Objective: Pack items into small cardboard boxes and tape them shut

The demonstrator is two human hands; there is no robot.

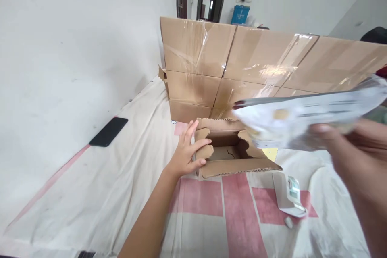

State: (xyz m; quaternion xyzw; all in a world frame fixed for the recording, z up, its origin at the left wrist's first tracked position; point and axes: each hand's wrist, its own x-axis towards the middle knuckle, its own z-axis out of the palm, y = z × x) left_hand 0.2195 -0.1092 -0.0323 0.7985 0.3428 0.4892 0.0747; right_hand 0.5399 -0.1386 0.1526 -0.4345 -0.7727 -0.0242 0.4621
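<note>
A small open cardboard box [232, 165] sits on the cloth-covered surface in the middle. My left hand [187, 151] rests against the box's left side, its fingers apart and touching the left flap. Near the right edge, my right hand [350, 149] is closed on a flat white packet [305, 119] with dark print, blurred by motion. The packet hangs above and to the right of the box's opening. The inside of the box looks bare, with brown card at the bottom.
A wall of large taped cardboard boxes [242, 60] stands behind the small box. A black phone [109, 132] lies at the left by the white wall. A white tape dispenser [288, 197] lies on the pink-checked cloth [236, 205] at the right.
</note>
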